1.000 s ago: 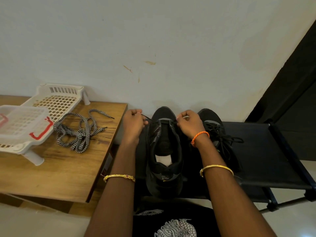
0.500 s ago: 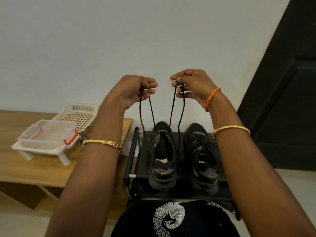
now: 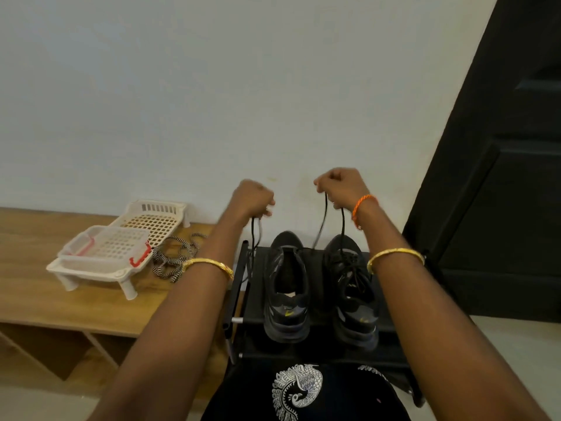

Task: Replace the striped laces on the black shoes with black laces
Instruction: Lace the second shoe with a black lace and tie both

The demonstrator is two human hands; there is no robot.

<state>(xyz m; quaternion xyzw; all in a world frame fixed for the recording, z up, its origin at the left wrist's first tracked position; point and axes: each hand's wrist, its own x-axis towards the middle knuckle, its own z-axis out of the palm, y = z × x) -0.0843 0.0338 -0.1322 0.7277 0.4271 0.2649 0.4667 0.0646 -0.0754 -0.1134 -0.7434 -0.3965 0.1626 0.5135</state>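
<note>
from the head view, your left hand [image 3: 253, 198] and right hand [image 3: 340, 187] are both raised above the shoes, fingers curled tight, each gripping one end of the thin black lace [image 3: 324, 220]; the strands hang down from your fists toward the left black mesh shoe [image 3: 287, 287], which stands heel toward you on the black fabric shelf of the metal rack [image 3: 318, 344]. holding both ends up at about the same height looks like a way to even out the two halves after the first eyelets, so neither side runs short later; that is a judgement, since the eyelets themselves are too dark to read. the right black shoe [image 3: 353, 291] sits just beside it and already carries dark lacing across its tongue. the black-and-white striped laces [image 3: 173, 258] lie in a loose heap on the wooden table [image 3: 60, 308] to your left, next to the white plastic slotted tray with red clips [image 3: 115, 250], well apart from the shoes, so they are out and set aside. the remaining work appears to be threading this lace up the left shoe.
</note>
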